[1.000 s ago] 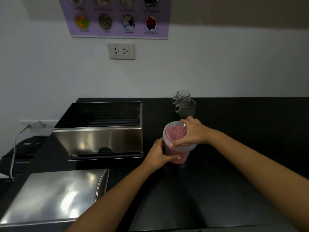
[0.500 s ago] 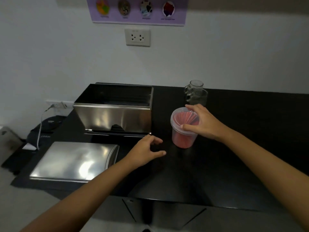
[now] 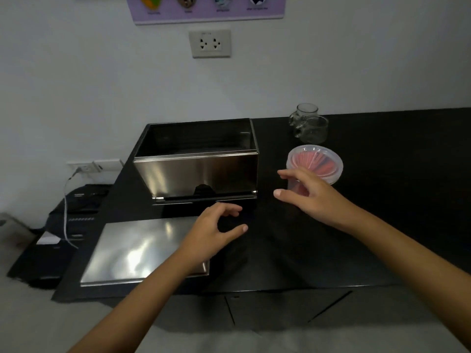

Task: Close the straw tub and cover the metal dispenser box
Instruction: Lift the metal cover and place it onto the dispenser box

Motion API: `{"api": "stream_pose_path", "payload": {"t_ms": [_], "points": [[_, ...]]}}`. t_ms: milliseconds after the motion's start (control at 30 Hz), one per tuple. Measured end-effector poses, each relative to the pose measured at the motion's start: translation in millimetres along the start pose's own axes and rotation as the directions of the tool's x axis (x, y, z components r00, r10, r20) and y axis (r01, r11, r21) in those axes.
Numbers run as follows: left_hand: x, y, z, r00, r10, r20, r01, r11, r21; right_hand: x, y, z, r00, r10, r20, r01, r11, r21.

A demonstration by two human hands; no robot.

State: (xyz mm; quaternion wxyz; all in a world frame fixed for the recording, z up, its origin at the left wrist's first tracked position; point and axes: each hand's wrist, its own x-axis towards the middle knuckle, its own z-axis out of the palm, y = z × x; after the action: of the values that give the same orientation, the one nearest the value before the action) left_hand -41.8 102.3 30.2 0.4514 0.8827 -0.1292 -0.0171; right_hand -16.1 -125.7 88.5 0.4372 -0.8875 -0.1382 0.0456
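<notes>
A clear round tub (image 3: pixel 316 161) full of red straws stands on the black counter (image 3: pixel 382 200), with its clear lid sitting on top. My right hand (image 3: pixel 305 194) hovers just in front of the tub, fingers spread, holding nothing. The metal dispenser box (image 3: pixel 201 171) stands left of the tub with its top uncovered and a dark inside. Its flat metal cover (image 3: pixel 142 253) lies on the counter in front of the box. My left hand (image 3: pixel 211 233) is over the cover's right end, fingers curled apart and empty.
Two glass jars (image 3: pixel 309 124) stand behind the tub near the wall. A wall socket (image 3: pixel 210 43) and a purple poster (image 3: pixel 209 8) are above. At the far left, a black bag (image 3: pixel 74 205) and a white cable (image 3: pixel 66 217) lie beside the counter's edge.
My right hand has come off the tub's lid and drawn back toward me. My left hand left the tub earlier and has moved left over the metal cover. The view has shifted left.
</notes>
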Motion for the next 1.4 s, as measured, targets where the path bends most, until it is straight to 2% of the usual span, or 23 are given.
{"api": "stream_pose_path", "payload": {"t_ms": [267, 433, 533, 633, 733, 867, 967, 1067, 1167, 1400], "points": [[-43, -60, -84, 0.998, 0.045, -0.043, -0.043, 0.998, 0.049, -1, -37, 85, 0.986, 0.125, -0.109, -0.122, 0.992, 0.03], [-65, -95, -120, 0.998, 0.011, -0.069, -0.005, 0.996, 0.089, -5, -55, 141, 0.98, 0.18, -0.09, -0.171, 0.981, 0.096], [-81, -112, -135, 0.989, -0.01, -0.147, 0.027, 0.994, 0.11, -2, -61, 164, 0.976, 0.202, -0.079, -0.194, 0.977, 0.092], [-96, -127, -145, 0.955, -0.094, -0.281, 0.119, 0.99, 0.074, -3, -60, 184, 0.964, 0.255, -0.071, -0.248, 0.964, 0.093], [-101, -136, -147, 0.92, -0.2, -0.336, 0.213, 0.977, 0.002, -7, -52, 201, 0.946, 0.318, -0.06, -0.313, 0.947, 0.072], [-95, -140, -147, 0.903, -0.265, -0.337, 0.284, 0.959, 0.007, -4, -49, 205, 0.936, 0.338, -0.097, -0.327, 0.939, 0.107], [-91, -145, -146, 0.847, -0.46, -0.265, 0.477, 0.879, 0.001, 3, -45, 204, 0.928, 0.356, -0.112, -0.353, 0.934, 0.046], [-93, -150, -142, 0.784, -0.575, -0.236, 0.616, 0.767, 0.179, 7, -39, 210, 0.913, 0.39, -0.121, -0.4, 0.913, -0.079], [-95, -153, -139, 0.804, -0.541, -0.247, 0.594, 0.751, 0.29, 8, -37, 224, 0.914, 0.389, -0.116, -0.403, 0.903, -0.15], [-92, -149, -139, 0.81, -0.535, -0.24, 0.583, 0.777, 0.237, 13, -41, 247, 0.891, 0.427, -0.156, -0.443, 0.892, -0.091]]}}
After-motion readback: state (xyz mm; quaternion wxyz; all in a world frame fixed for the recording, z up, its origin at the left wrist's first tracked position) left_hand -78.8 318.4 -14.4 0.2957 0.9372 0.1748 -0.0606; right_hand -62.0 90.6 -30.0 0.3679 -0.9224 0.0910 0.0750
